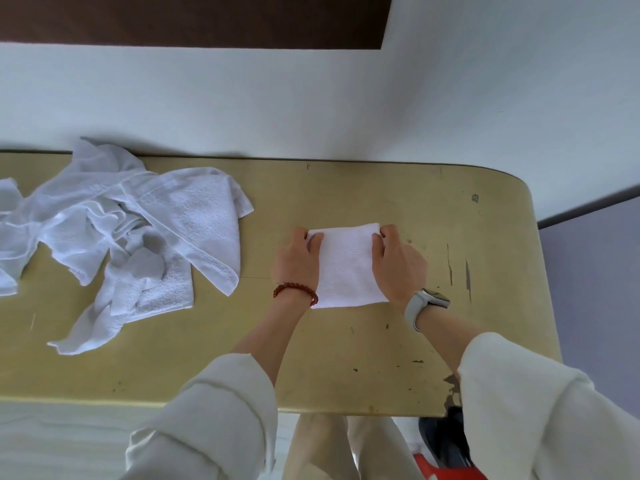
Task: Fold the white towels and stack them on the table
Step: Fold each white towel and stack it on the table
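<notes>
So far, one folded towel [348, 266] down flat on the yellow table [346, 358], right of centre, nothing stacked beneath it. Left hand [298, 261] and right hand [398, 265] each pinching a far corner of it, thumbs on top, grip closed on cloth. Still to fold, by the look of it: the crumpled heap of white towels [121, 233] at the left end, well apart. Count in that heap unclear, several at least, perhaps four. Two hands, one table.

Scuffed yellow table [346, 358] bears folded towel [346, 268] (plus crumpled towels [114, 233]).
</notes>
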A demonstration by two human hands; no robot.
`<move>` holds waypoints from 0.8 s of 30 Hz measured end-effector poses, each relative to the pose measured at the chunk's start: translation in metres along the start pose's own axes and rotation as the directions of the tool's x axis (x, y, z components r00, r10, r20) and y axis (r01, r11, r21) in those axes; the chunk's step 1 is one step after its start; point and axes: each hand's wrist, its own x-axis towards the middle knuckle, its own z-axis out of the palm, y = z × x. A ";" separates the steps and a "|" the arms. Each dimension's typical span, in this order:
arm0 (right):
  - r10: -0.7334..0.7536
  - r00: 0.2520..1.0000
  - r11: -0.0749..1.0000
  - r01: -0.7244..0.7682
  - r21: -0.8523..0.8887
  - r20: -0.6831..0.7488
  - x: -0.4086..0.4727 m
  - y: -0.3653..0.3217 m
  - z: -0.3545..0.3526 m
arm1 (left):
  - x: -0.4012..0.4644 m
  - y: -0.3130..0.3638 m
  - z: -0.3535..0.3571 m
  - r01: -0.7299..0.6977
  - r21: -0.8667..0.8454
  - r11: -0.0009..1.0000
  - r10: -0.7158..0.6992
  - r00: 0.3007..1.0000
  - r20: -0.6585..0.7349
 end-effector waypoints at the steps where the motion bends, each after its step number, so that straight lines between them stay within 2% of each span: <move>1: 0.004 1.000 1.000 -0.004 -0.016 0.000 0.001 -0.001 0.001 | 0.003 0.001 0.000 -0.003 0.027 1.000 0.004 1.000 -0.006; 8: 0.054 0.998 0.998 -0.053 -0.043 0.016 0.005 -0.005 0.006 | 0.011 0.009 -0.001 0.075 0.172 0.982 -0.079 0.997 0.015; 11: 0.113 0.993 0.994 -0.113 -0.009 0.026 0.008 -0.011 0.002 | 0.011 0.013 -0.004 0.102 0.290 0.952 -0.103 0.995 -0.012; 13: 0.156 0.988 0.988 -0.156 0.005 0.005 0.006 -0.012 -0.003 | 0.008 0.013 -0.007 0.104 0.286 0.953 -0.089 0.994 -0.067; 14: 0.134 0.989 0.990 -0.135 -0.025 -0.060 0.004 -0.010 -0.005 | 0.005 0.012 -0.008 0.075 0.251 0.965 -0.047 0.992 -0.118; 16: -0.052 0.966 0.990 0.017 -0.139 -0.254 -0.005 -0.003 -0.005 | -0.004 0.002 -0.009 -0.128 0.203 0.971 0.174 0.958 -0.230; 18: -0.323 0.870 0.943 0.263 -0.203 -0.371 -0.015 0.002 0.001 | -0.015 -0.011 -0.003 -0.366 0.293 0.883 0.440 0.863 -0.249; 20: -0.513 0.796 0.857 0.453 -0.246 -0.321 -0.024 0.003 0.013 | -0.024 -0.024 0.005 -0.499 0.399 0.769 0.597 0.784 -0.171; 21: -0.555 0.785 0.827 0.488 -0.278 -0.273 -0.027 0.002 0.020 | -0.026 -0.029 0.010 -0.537 0.436 0.722 0.637 0.761 -0.118; 24: -0.494 0.866 0.831 0.445 -0.333 -0.074 -0.027 0.002 0.035 | -0.026 -0.038 0.016 -0.580 0.492 0.649 0.654 0.756 0.030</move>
